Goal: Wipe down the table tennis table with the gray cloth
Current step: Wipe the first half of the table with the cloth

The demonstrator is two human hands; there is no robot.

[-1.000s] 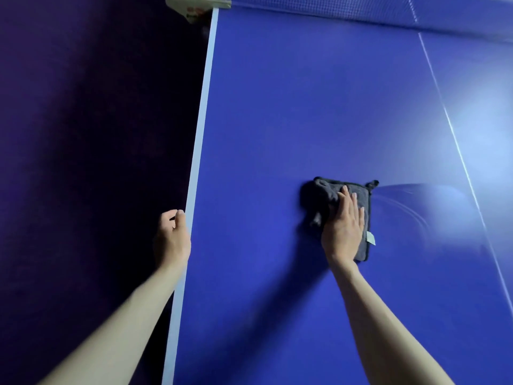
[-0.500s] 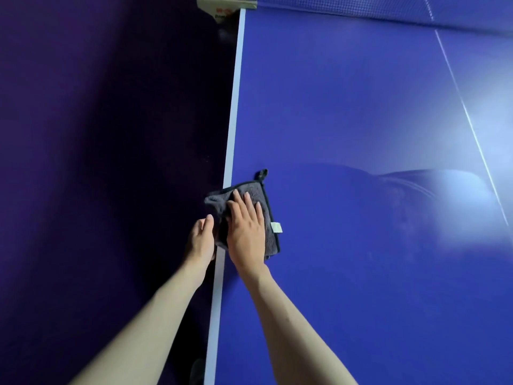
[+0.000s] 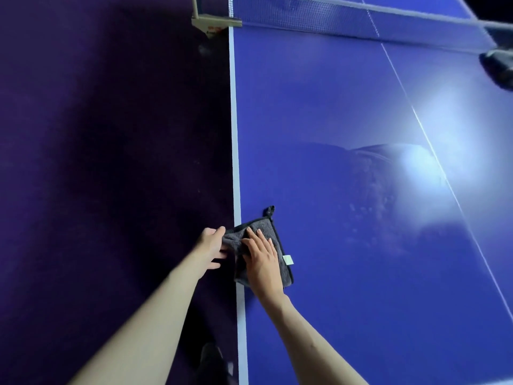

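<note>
The gray cloth [image 3: 265, 228] lies folded over the left white edge line of the blue table tennis table [image 3: 319, 112], with a small white tag on its right side and a loop at its top corner. My right hand [image 3: 262, 263] presses flat on the cloth, fingers spread and pointing away from me. My left hand [image 3: 212, 247] is off the table's left side, its fingers touching the cloth's overhanging left edge. A damp wiped patch shows to the right of the cloth.
The net [image 3: 347, 16] crosses the far end, clamped by a post [image 3: 215, 22] at the left edge. A white centre line [image 3: 433, 151] runs down the table. A dark object [image 3: 498, 66] sits at the far right. Dark purple floor [image 3: 97, 162] lies left; my shoe [image 3: 212, 362] below.
My right hand slid the cloth from mid-table left to the table's edge. My left hand left the edge and came up against the cloth's overhanging side.
</note>
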